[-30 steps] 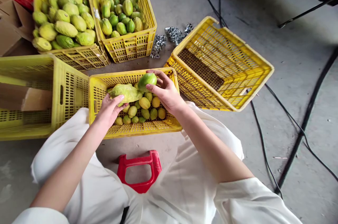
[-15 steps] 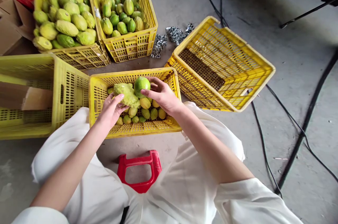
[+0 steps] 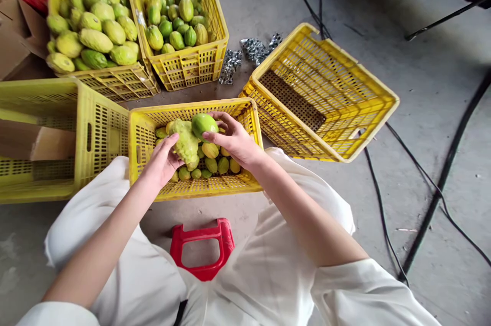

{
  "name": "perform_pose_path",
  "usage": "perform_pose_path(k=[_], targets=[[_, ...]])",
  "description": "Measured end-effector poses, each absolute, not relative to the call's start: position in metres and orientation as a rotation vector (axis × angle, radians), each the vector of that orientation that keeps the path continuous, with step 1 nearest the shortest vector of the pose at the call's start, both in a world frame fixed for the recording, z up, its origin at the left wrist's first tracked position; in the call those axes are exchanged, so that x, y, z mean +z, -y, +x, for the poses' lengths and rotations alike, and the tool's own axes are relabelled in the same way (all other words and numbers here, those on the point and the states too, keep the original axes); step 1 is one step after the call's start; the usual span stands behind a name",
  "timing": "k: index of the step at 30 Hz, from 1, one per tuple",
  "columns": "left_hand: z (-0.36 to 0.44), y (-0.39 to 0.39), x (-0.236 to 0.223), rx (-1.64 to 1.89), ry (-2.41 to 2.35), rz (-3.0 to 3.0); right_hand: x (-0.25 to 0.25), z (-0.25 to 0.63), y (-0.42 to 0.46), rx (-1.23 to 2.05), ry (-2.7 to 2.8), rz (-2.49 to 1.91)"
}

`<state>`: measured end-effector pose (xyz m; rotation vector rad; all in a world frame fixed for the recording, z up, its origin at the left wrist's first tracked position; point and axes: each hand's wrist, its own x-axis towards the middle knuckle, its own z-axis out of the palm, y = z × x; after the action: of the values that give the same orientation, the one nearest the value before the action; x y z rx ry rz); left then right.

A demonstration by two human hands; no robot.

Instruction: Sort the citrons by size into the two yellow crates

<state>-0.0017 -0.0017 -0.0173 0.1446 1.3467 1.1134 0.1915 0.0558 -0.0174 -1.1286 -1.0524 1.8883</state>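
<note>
My left hand (image 3: 165, 157) is closed on a large, bumpy yellow-green citron (image 3: 185, 142), thumb on its near side. Beside it, a smooth green citrus fruit (image 3: 203, 125) is gripped between the thumb and fingers of my right hand (image 3: 237, 140). The two fruits are side by side and look close to touching. Both hands are over a yellow plastic crate (image 3: 153, 194) between my knees. Several smaller yellow-green fruits (image 3: 210, 164) lie in that crate, partly hidden by my hands and the held fruits.
Behind stand a crate of large yellow-green fruits (image 3: 95, 39) and a crate of smaller ones (image 3: 177, 24). A tilted crate (image 3: 318, 90) is at right; another, at left (image 3: 82, 136), holds cardboard (image 3: 53, 144). A red stool (image 3: 202, 259) is below me. Black cables (image 3: 441, 193) cross the floor.
The bumpy citron has turned in my left hand, from lying sideways to a more upright angle. The green fruit has shifted and tilted slightly left in my right hand.
</note>
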Motion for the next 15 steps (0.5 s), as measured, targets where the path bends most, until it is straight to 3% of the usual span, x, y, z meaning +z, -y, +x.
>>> perform_pose_path(k=[15], targets=[[-0.0048, 0.0036, -0.0163, 1.034, -1.288, 0.383, -0.0151, 0.1978, -0.0622, 1.880, 0.990, -1.169]])
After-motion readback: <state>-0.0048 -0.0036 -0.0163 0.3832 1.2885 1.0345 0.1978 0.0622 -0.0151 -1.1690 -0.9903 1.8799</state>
